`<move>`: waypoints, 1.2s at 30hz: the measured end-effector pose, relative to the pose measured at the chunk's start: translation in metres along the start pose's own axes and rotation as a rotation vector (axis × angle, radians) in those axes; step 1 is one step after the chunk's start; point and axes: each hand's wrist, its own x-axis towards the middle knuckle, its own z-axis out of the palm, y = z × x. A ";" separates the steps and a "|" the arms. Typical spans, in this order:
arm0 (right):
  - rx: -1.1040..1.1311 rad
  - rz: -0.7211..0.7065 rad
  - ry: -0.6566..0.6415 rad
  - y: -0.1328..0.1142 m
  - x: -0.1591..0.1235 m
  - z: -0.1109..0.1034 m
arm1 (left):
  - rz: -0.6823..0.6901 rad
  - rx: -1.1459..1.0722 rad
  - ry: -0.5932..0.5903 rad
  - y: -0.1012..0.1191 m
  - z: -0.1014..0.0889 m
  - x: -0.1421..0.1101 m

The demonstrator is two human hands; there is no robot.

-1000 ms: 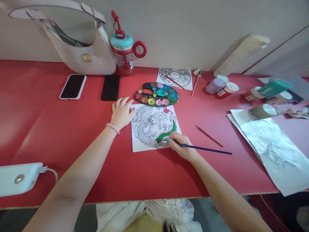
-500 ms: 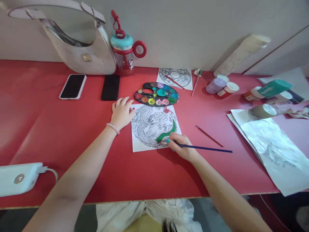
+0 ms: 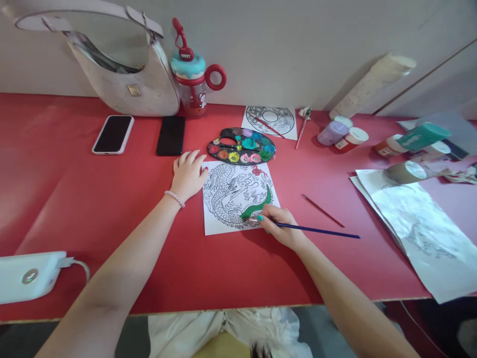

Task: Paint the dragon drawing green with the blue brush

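A sheet of paper with a printed dragon drawing (image 3: pixel 231 199) lies on the red table. Part of the dragon's body is painted green and a small patch at the top right is red. My right hand (image 3: pixel 280 224) pinches a dark blue paintbrush (image 3: pixel 320 230), its tip touching the lower end of the green area. At the sheet's upper left edge, my left hand (image 3: pixel 188 173) rests flat with fingers spread. Just beyond the sheet sits a black paint palette (image 3: pixel 241 145) with several colours in its wells.
A thin red brush (image 3: pixel 323 211) lies right of the sheet. Paint bottles (image 3: pixel 333 132) and loose papers (image 3: pixel 428 233) are farther right. Two phones (image 3: pixel 113 134), a handbag (image 3: pixel 126 84) and a cup (image 3: pixel 193 84) stand or lie at the back left; a white power bank (image 3: pixel 32 276) is front left.
The paintbrush has shifted very slightly, its handle end a little lower and to the right. My left hand stays in place.
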 end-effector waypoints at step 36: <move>-0.117 0.139 0.760 0.050 0.097 -0.037 | 0.011 0.016 0.018 0.000 0.000 -0.001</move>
